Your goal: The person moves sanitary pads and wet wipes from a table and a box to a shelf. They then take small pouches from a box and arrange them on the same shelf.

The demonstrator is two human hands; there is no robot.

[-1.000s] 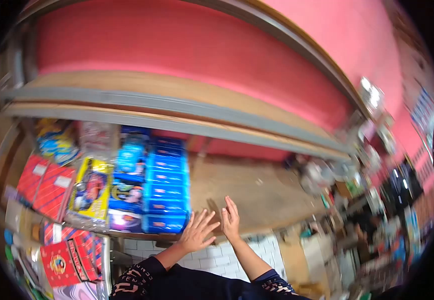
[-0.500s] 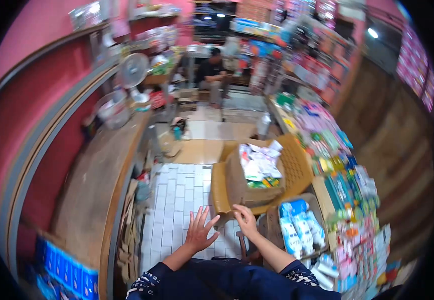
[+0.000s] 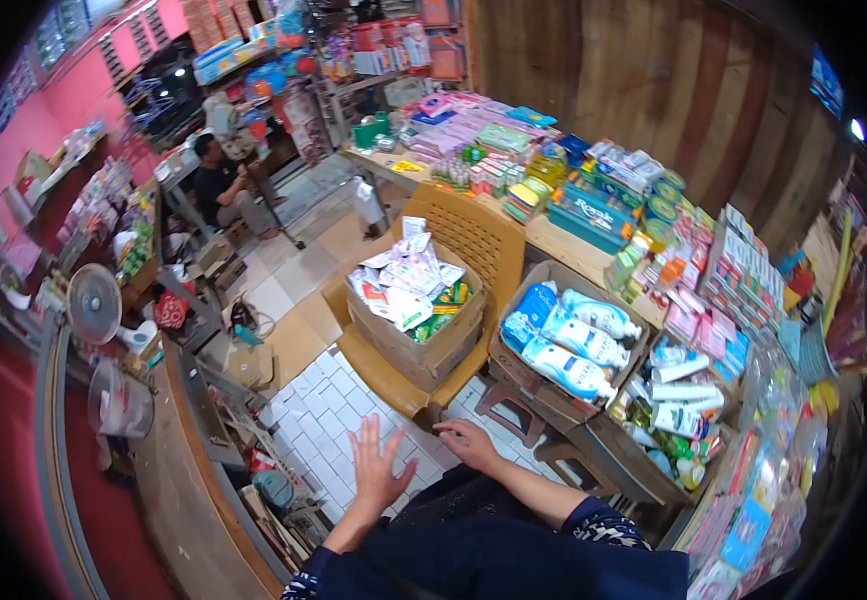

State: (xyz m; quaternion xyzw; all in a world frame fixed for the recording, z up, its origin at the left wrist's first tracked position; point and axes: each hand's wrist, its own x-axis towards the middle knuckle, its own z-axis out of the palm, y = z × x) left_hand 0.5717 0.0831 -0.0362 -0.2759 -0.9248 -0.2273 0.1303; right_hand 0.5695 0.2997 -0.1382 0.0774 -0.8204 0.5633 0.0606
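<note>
My left hand point(image 3: 380, 466) is raised over the white tiled floor with its fingers spread and nothing in it. To its right, my right hand point(image 3: 469, 444) is held palm inward, its fingers loosely bent and apart, also holding nothing. The fingertips of that hand overlap the front edge of a tan plastic chair point(image 3: 484, 228) in this view. On the chair's seat sits an open cardboard box point(image 3: 424, 367) filled with white and purple packets point(image 3: 409, 275) and some green and yellow ones. Right of it, another open carton point(image 3: 502, 352) holds white and blue bottles point(image 3: 576, 365).
A long table point(image 3: 564, 248) crowded with small packaged goods runs along the wooden wall. A carton of mixed bottles point(image 3: 684, 400) stands at the right. On the left are a wooden counter point(image 3: 176, 480) and a fan point(image 3: 95, 302). A person point(image 3: 229, 190) sits at the back.
The view has swung to the right, bringing the goods table and the cartons of bottles further into sight. Both my hands stay raised and empty, in nearly the same pose.
</note>
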